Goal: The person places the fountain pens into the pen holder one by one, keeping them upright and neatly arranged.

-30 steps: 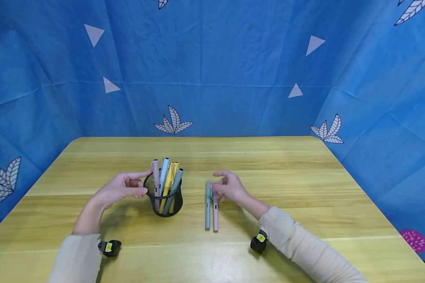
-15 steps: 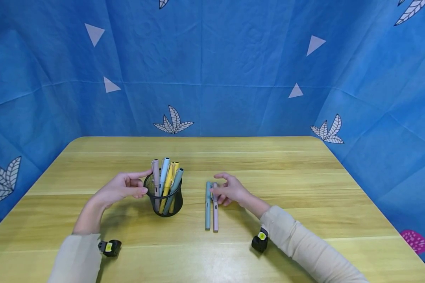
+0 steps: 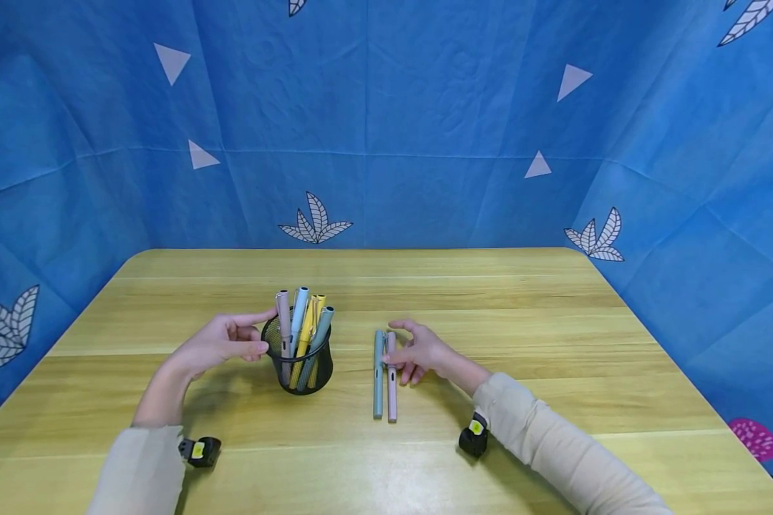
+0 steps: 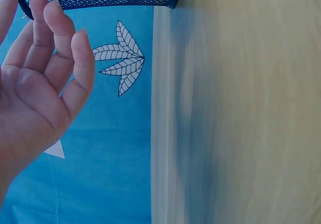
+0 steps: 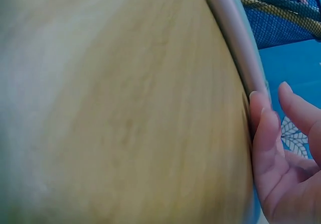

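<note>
A black mesh pen holder (image 3: 324,366) stands upright on the table. In it are a light purple pen (image 3: 283,318), a light blue pen (image 3: 299,309), yellow pens (image 3: 306,336) and a teal pen (image 3: 323,327). My left hand (image 3: 222,342) holds the holder's left side, forefinger at the far rim and thumb nearer. To the right, a teal pen (image 3: 378,383) and a light purple pen (image 3: 392,402) lie side by side, pointing away from me. Over the purple one's upper part is my right hand (image 3: 428,353), its thumb crossing the pen and the forefinger raised off it.
The wooden table (image 3: 554,343) extends around both hands. A blue patterned cloth (image 3: 412,107) hangs behind and beside it. Small black cameras (image 3: 473,438) sit below both wrists.
My right hand has shifted slightly toward me along the purple pen, its thumb lower and its fingers more spread. Both loose pens, the holder and my left hand stay in place.
</note>
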`<state>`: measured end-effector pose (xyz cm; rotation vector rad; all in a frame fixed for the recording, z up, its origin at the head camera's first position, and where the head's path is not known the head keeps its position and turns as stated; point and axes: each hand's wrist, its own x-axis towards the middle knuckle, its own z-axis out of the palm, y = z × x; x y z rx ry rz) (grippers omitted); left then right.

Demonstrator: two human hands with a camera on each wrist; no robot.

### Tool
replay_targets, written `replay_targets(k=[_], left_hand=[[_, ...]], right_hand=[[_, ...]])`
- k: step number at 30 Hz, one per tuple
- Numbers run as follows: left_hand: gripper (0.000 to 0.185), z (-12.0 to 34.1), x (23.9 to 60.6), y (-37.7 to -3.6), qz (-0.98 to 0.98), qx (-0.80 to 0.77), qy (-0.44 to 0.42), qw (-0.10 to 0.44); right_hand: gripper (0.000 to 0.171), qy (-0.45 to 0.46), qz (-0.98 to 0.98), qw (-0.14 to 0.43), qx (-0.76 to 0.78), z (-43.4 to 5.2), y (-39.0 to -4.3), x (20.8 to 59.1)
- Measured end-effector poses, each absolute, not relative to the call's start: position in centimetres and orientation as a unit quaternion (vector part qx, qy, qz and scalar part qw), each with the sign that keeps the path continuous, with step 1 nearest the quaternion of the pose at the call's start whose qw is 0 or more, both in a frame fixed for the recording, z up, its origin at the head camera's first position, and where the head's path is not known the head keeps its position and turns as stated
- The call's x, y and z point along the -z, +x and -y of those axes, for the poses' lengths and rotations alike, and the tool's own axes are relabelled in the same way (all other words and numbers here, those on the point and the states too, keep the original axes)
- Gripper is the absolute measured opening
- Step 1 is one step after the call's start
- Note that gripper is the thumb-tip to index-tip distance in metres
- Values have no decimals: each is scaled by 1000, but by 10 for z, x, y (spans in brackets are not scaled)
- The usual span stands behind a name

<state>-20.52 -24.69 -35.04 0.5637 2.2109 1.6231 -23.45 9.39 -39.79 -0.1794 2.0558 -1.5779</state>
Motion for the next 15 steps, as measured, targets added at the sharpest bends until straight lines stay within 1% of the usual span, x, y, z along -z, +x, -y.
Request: replay_targets(k=[15], left_hand=[[66,247,351,-205,-776,-576,191,169]], right_hand=[[80,-60,-762,281,580,-94,-235,400]])
